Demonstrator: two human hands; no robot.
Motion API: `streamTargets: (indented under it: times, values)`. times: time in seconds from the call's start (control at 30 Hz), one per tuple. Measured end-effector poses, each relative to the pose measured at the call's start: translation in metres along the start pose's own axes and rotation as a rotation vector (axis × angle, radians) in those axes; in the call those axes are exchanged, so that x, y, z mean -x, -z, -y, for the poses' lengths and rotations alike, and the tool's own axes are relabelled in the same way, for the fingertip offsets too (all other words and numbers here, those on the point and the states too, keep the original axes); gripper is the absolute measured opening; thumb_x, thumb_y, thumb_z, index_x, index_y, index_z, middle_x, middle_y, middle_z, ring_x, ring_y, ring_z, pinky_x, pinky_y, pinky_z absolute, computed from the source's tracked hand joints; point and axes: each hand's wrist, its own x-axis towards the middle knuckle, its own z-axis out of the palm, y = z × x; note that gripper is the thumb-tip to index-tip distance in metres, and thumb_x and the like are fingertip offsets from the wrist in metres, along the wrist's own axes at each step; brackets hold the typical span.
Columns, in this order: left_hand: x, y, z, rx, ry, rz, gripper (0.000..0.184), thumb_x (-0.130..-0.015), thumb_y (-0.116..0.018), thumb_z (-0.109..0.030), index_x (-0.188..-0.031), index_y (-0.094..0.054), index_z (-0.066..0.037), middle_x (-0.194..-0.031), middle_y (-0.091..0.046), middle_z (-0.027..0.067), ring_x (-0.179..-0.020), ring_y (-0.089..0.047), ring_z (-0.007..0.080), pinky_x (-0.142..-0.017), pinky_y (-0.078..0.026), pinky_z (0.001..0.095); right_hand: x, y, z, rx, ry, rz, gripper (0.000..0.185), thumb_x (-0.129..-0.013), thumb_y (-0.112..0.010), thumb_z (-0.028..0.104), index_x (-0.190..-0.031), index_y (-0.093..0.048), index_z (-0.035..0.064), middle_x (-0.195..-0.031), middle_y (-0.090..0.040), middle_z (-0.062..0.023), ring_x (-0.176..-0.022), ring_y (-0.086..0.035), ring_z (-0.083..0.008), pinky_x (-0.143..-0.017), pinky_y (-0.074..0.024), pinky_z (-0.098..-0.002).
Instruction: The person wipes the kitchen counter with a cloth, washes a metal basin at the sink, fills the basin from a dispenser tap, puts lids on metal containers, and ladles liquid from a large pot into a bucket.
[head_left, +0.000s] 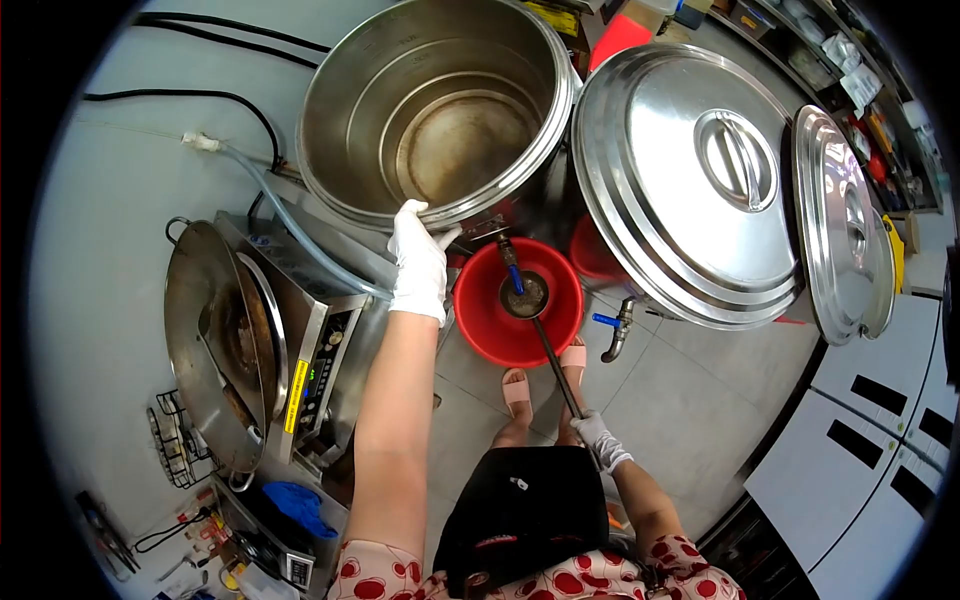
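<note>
My left hand (417, 262), in a white glove, is closed over the near rim of a large open steel pot (335, 200). The pot is lidless and its stained bottom shows, with no deep liquid visible. My right hand (602, 441), also gloved, is wrapped round the long handle of a ladle (524, 297). The ladle's round bowl is inside a red bucket (468, 325) on the floor, below the pot's spout. This spout carries a tap with a blue lever (515, 279), which hangs just above the ladle bowl.
Right of the pot stands a second steel pot with a domed lid (660, 130) and a blue-handled tap (618, 328). Another lid (835, 225) leans farther right. A wok (190, 300) sits on a cooker (325, 360) at left. White cabinets (835, 450) line the right side.
</note>
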Motion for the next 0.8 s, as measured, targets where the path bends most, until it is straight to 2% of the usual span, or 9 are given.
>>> streamTargets:
  times: [0.13, 0.43, 0.57, 0.63, 0.73, 0.8]
  values:
    - [-0.001, 0.001, 0.000, -0.018, 0.009, 0.053, 0.039, -0.069, -0.055, -0.016, -0.103, -0.046, 0.002, -0.104, -0.053, 0.0214, -0.094, -0.053, 0.0395, -0.090, -0.043, 0.0561, -0.001, -0.003, -0.003, -0.038, -0.008, 0.012, 0.004, -0.080, -0.054, 0.007, -0.082, -0.051, 0.0058, -0.050, -0.044, -0.0015, -0.036, -0.042, -0.0127, -0.032, -0.0333, -0.0288]
    - [0.000, 0.001, 0.000, -0.022, -0.005, 0.082, 0.040, -0.069, -0.055, -0.016, -0.103, -0.046, 0.003, -0.106, -0.052, 0.0210, -0.098, -0.051, 0.0396, -0.092, -0.042, 0.0560, -0.010, -0.007, -0.018, 0.010, 0.030, -0.007, 0.005, -0.079, -0.054, 0.006, -0.083, -0.052, 0.0046, -0.050, -0.044, -0.0013, -0.036, -0.041, -0.0125, -0.032, -0.0338, -0.0288]
    - [0.001, 0.003, 0.001, -0.015, -0.012, 0.059, 0.036, -0.069, -0.059, -0.016, -0.099, -0.051, 0.002, -0.099, -0.055, 0.0179, -0.090, -0.056, 0.0326, -0.083, -0.049, 0.0518, -0.006, -0.005, -0.015, -0.057, 0.054, 0.023, 0.006, -0.079, -0.055, 0.011, -0.077, -0.054, 0.0049, -0.048, -0.046, -0.0028, -0.036, -0.044, -0.0134, -0.034, -0.0350, -0.0271]
    - [0.002, 0.000, 0.000, -0.021, -0.004, 0.040, 0.041, -0.068, -0.057, -0.017, -0.104, -0.047, 0.002, -0.106, -0.052, 0.0207, -0.098, -0.052, 0.0385, -0.089, -0.044, 0.0554, -0.004, -0.005, -0.012, -0.032, 0.039, 0.019, 0.007, -0.079, -0.056, 0.011, -0.077, -0.054, 0.0046, -0.049, -0.047, -0.0033, -0.036, -0.044, -0.0136, -0.034, -0.0350, -0.0270]
    - [0.008, -0.002, -0.002, -0.013, -0.006, 0.032, 0.045, -0.068, -0.058, -0.016, -0.107, -0.046, 0.004, -0.108, -0.052, 0.0215, -0.099, -0.052, 0.0387, -0.087, -0.046, 0.0550, -0.003, -0.002, -0.007, 0.014, 0.002, 0.002, 0.009, -0.079, -0.058, 0.012, -0.081, -0.055, 0.0044, -0.049, -0.047, -0.0026, -0.037, -0.044, -0.0129, -0.034, -0.0345, -0.0270]
    - [0.007, -0.002, -0.001, -0.007, -0.009, -0.023, 0.050, -0.068, -0.059, -0.015, -0.111, -0.043, 0.006, -0.109, -0.050, 0.0220, -0.101, -0.051, 0.0397, -0.087, -0.046, 0.0545, -0.008, 0.000, -0.010, 0.037, 0.051, -0.012, 0.009, -0.079, -0.058, 0.013, -0.082, -0.055, 0.0045, -0.049, -0.046, -0.0019, -0.037, -0.043, -0.0124, -0.034, -0.0337, -0.0269]
